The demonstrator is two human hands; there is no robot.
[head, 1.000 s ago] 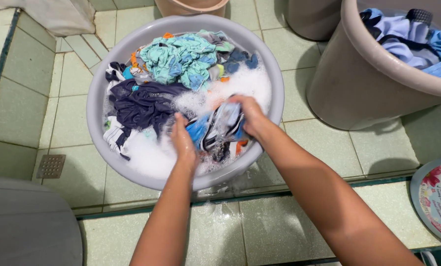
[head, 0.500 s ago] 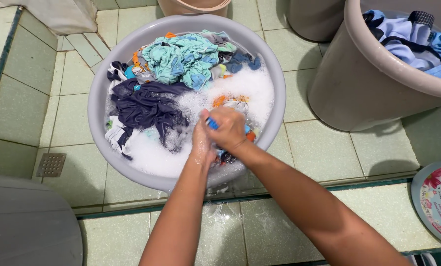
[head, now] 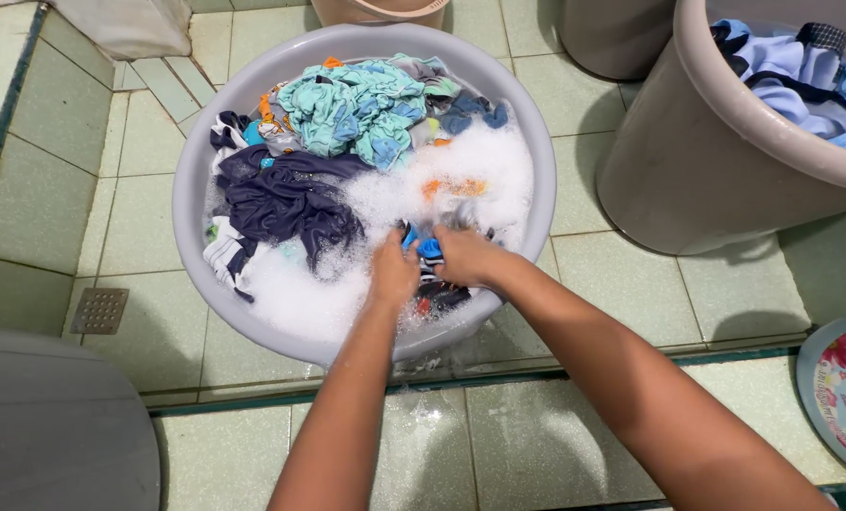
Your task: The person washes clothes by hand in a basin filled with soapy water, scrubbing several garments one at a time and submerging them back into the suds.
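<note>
Wet blue-and-dark cloth [head: 429,251] is bunching between our hands, low in the suds at the near side of the round grey plastic basin [head: 188,189]. Our left hand [head: 394,272] and right hand [head: 462,256] are both curling tight on it, knuckles nearly touching. Frothy white foam [head: 461,166] is spreading just beyond our fingers. Further off to the left, a limp navy garment [head: 290,203] is lying beside a crumpled teal one [head: 347,104]. Well right of our right hand, a smooth beige bucket [head: 716,142] is holding pale blue clothes [head: 792,76].

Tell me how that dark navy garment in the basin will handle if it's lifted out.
The navy garment lies crumpled and draped, so it will probably hang limp. It looks soaked, so likely heavy and dripping. Suds beside it suggest a slippery grip.
</note>
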